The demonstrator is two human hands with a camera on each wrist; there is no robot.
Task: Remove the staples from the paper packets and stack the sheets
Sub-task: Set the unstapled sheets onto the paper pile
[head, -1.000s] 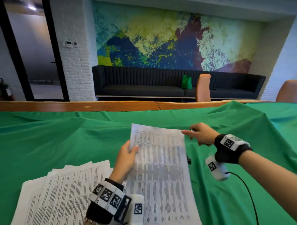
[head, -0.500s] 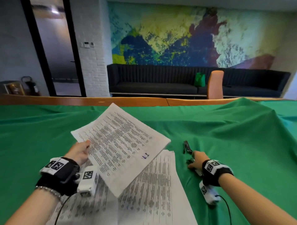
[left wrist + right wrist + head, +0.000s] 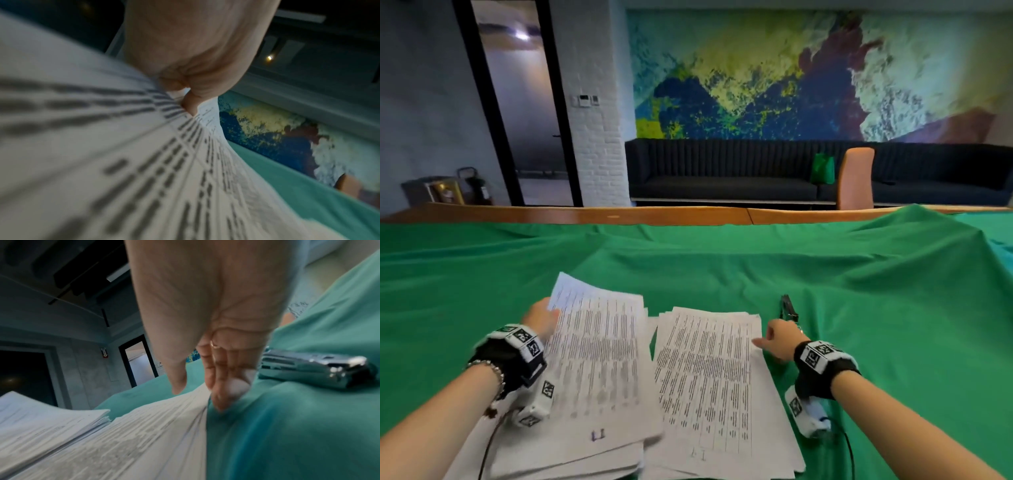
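Two piles of printed sheets lie on the green cloth (image 3: 859, 291). My left hand (image 3: 541, 317) pinches the far left corner of a loose sheet (image 3: 599, 342) lying on top of the left pile (image 3: 571, 455). The left wrist view shows thumb and finger (image 3: 189, 104) pinching that sheet (image 3: 123, 162). My right hand (image 3: 777, 341) is at the right edge of the right pile (image 3: 709, 377). Its fingers (image 3: 218, 395) point down against the edge of the pile (image 3: 144, 434), the thumb hovering over the paper. It holds nothing. A metal staple remover (image 3: 789, 308) (image 3: 312, 368) lies just beyond that hand.
The cloth is rumpled into a raised fold (image 3: 914, 219) at the far right. A wooden table edge (image 3: 654, 216) runs along the back. Behind it are a dark sofa (image 3: 722, 178) and an orange chair back (image 3: 856, 178). Cables trail from both wrist cameras.
My left hand has lowered the lifted sheet onto the left pile. My right hand has left the staple remover and moved to the edge of the right pile.
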